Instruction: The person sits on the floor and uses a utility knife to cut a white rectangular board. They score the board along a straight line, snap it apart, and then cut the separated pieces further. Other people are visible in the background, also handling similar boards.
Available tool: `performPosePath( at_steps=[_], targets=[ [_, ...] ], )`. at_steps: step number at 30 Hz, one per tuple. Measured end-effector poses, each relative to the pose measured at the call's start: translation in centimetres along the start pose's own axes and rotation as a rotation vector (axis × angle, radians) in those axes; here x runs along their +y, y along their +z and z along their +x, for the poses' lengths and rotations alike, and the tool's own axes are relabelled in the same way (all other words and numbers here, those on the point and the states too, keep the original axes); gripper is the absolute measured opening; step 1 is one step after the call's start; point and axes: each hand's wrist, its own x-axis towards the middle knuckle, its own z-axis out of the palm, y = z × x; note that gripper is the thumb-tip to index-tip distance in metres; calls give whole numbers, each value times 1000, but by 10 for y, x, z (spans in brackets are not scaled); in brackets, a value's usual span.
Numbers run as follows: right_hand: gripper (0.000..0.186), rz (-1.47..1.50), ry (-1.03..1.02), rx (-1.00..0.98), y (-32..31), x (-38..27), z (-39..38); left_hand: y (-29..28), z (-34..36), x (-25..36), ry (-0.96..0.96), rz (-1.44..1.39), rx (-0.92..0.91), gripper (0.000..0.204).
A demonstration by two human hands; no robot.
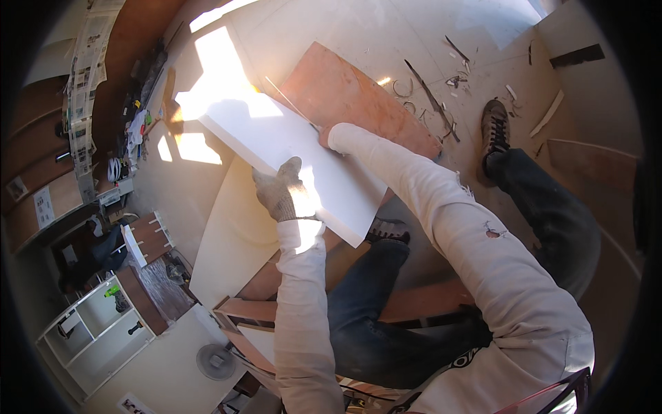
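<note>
My left hand (pixel 283 190), in a grey knit glove, grips the near long edge of a white board (pixel 317 172), which lies tilted diagonally between my legs, partly in bright sunlight. My right hand (pixel 327 134) is closed at the board's far edge, its fingers partly hidden by the sleeve and wrist. A thin pale strip (pixel 289 96) runs from that hand up and left along the edge; what exactly the fingers hold is unclear. A reddish-brown panel (pixel 352 86) lies behind the white board, and a pale curved panel (pixel 221 241) lies under it on the left.
Dark strips (pixel 434 103) and shavings are scattered on the floor near my right shoe (pixel 495 134). A paper-covered bench edge (pixel 83 138), tools (pixel 134 117), a white shelf unit (pixel 93 331) and a grey round object (pixel 214 359) are at the left. A wooden frame (pixel 248 310) is below.
</note>
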Motion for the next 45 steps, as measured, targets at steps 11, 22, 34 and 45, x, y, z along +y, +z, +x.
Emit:
performPosePath(
  at_steps=[11,22,34,45],
  targets=[
    [43,-7,-21,55,24,14,-44,-9,5,-8,-43,21,-34,80],
    [53,-68,-1,29,81,48,-71,-16,26,-26,-6,60,-57,66],
    [56,461,197,-53,111,72,-130,-20,27,-22,-24,68,-33,68],
    [48,276,172,118,167,86,-133,-40,68,-68,-67,80,-110,61]
  ],
)
